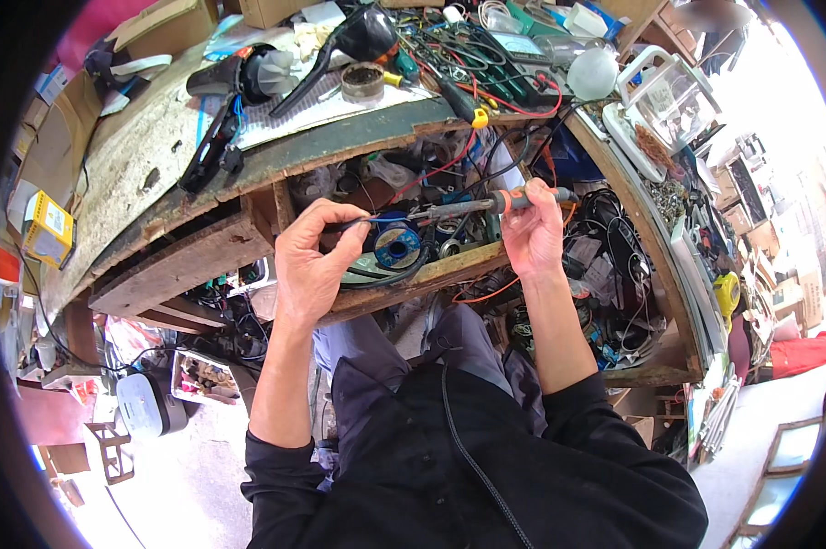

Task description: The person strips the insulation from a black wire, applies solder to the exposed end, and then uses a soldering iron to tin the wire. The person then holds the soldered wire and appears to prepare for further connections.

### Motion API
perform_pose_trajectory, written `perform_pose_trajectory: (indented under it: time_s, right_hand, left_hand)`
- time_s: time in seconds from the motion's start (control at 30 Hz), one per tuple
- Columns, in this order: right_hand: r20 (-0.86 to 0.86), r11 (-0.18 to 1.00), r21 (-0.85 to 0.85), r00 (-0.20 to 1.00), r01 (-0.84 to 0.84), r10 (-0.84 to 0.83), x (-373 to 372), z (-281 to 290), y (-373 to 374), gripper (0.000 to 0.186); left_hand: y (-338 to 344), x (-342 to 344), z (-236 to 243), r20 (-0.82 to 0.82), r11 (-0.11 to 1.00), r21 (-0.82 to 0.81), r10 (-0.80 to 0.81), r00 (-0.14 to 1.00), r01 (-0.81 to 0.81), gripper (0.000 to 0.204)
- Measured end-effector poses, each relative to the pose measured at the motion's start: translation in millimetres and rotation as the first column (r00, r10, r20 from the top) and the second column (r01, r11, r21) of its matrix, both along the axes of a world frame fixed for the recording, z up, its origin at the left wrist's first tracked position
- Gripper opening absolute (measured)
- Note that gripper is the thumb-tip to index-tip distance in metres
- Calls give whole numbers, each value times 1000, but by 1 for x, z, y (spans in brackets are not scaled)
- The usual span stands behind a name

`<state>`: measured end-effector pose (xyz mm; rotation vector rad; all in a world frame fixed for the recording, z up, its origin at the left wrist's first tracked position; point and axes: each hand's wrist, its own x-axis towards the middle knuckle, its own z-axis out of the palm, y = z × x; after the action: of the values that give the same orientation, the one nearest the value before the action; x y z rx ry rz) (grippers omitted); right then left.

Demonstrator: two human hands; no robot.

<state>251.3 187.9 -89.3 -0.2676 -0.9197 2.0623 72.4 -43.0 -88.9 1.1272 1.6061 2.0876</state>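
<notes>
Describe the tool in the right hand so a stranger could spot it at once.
Start at the wooden workbench, then the cluttered open compartment under its edge. Above it, the right hand holds the tool sideways, metal shaft toward the left hand. Its orange-and-black handle sets it apart from the round blue spool nearby.

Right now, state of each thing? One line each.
Left hand: closed, pinching blue wire
Blue wire: extends toward the iron
Right hand: closed on soldering iron
Soldering iron: shaft pointing left; heat unclear
Wooden drawer: open, cluttered
Blue spool: in drawer, flange up
Black hair dryer: casing apparently open
</notes>
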Motion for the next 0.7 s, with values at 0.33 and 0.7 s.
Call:
perform_pose_trajectory:
  time_s: [0.33, 0.7]
  right_hand:
    - [-7, 995, 58, 997, -76, 77, 3, -3, 1, 17]
    - [-26, 999, -13, 999, -40, 39, -2, -5, -2, 15]
  left_hand:
    - [0, 0, -1, 17, 1000, 6, -21, 1000, 21, 10]
    - [-1, 0, 1, 78, 999, 27, -38, 996, 36, 9]
